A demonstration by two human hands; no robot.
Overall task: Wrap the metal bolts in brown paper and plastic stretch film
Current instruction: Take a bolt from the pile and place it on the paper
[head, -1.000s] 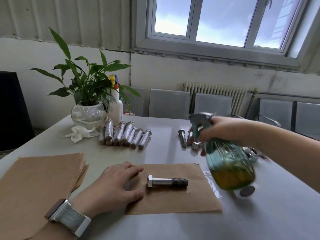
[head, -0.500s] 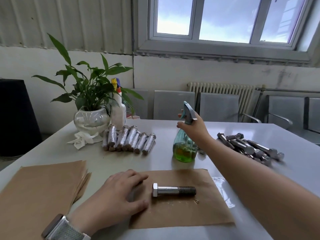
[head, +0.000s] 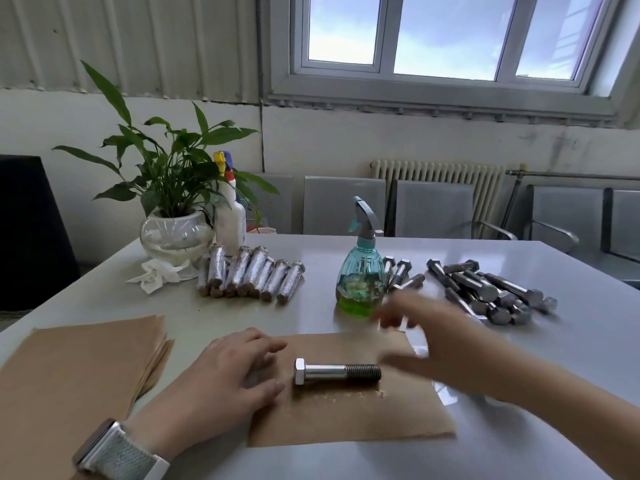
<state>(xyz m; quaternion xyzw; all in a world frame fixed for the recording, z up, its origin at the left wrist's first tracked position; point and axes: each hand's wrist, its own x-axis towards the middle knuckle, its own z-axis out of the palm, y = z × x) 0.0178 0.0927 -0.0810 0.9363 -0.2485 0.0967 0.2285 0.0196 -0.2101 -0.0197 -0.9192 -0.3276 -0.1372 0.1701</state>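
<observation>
From the head camera, the one view there is, the right hand [head: 426, 336] has let go of the green spray bottle [head: 362, 277], which a moment ago it was setting down beyond the paper, and is now swinging back toward the work, blurred with motion, fingers spread and holding nothing. The bottle stands upright on the white table [head: 519, 445], just beyond the far edge of the brown paper sheet [head: 346, 420], with the pile of bare bolts [head: 485, 292] off to its right. The left hand [head: 225, 372] has not shifted: it lies flat, fingers relaxed, pressing the sheet's left part to the table. The bolt [head: 337, 371] lies on its side in the middle of the sheet, head toward the left hand, with a few pale flecks on the paper just in front of it. To my eye the spraying is done and rolling the bolt in the paper comes next. A row of wrapped bolts [head: 249, 275] sits near the potted plant [head: 173, 209], and a stack of spare paper [head: 79, 368] lies at the left. I can read no writing anywhere; the white bottle [head: 230, 216] by the plant shows no legible label.
</observation>
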